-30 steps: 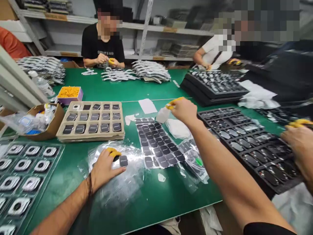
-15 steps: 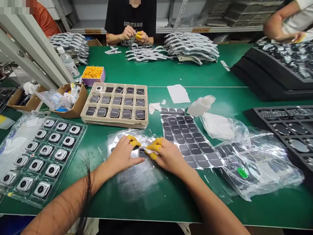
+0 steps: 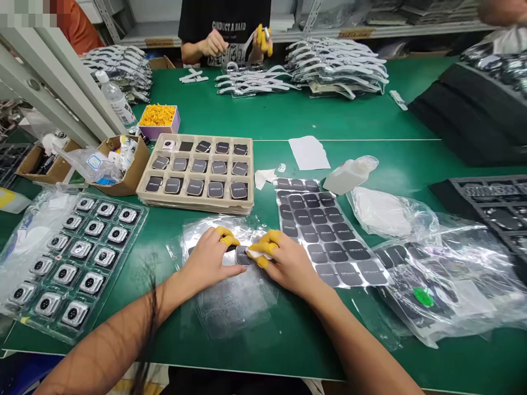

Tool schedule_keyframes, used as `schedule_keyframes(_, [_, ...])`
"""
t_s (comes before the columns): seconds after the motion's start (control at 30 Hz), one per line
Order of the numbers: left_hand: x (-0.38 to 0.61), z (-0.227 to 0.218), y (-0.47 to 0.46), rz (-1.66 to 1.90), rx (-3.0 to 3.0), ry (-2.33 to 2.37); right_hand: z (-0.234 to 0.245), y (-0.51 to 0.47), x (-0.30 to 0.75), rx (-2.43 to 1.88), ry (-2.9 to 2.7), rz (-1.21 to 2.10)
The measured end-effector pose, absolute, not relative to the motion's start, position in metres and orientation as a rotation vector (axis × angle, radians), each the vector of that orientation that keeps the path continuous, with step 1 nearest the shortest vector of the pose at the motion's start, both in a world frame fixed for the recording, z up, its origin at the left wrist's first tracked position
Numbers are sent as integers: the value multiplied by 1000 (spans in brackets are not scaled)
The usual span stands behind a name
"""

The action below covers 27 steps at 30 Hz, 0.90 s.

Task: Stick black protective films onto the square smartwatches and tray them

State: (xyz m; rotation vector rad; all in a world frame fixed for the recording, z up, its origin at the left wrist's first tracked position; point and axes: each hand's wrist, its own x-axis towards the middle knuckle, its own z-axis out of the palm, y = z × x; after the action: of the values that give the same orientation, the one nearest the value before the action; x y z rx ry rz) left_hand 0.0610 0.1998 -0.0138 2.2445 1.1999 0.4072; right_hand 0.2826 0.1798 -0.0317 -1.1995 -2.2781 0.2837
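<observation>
A small square watch case [image 3: 242, 255] with a black printed face lies on layered clear plastic sheets [image 3: 230, 307]. My left hand [image 3: 209, 257], with yellow finger cots on some fingertips, steadies it between thumb and fingers at its left side. Pinched in the yellow-cotted fingers of my right hand [image 3: 286, 262] is a folded white wipe [image 3: 256, 253], against the case's right edge. Part of the case is hidden by my fingers. Beyond my hands stands a beige tray [image 3: 193, 204] with square black-faced pieces in its compartments.
To the left lies a clear blister tray [image 3: 138, 219] of watch cases. A sheet of black square stickers [image 3: 325, 233], a white bottle [image 3: 349, 174] and plastic bags [image 3: 461, 296] are at right. Finger cots fill a small box [image 3: 158, 131]. Across the table a person [image 3: 224, 33] handles small parts.
The view has shifted slightly. My hands stay at the watch case with little visible movement. Across the table, the person's yellow-cotted hand has risen and moved away from the other hand.
</observation>
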Motion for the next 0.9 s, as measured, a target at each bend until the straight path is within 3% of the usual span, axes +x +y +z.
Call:
schedule_keyframes(0.37, [60, -14, 201, 412, 2279, 1187, -39, 175, 268, -1130, -2222, 252])
schedule_keyframes(0.63, [63, -14, 196, 418, 2323, 1183, -31, 180, 293, -1366, -1856, 77])
schedule_keyframes(0.77, [55, 17, 191, 606, 2403, 1068, -30, 186, 299, -1425, -1895, 24])
schedule_keyframes(0.9, [18, 69, 254, 679, 2468, 1358, -27, 187, 293, -1312, -1934, 87])
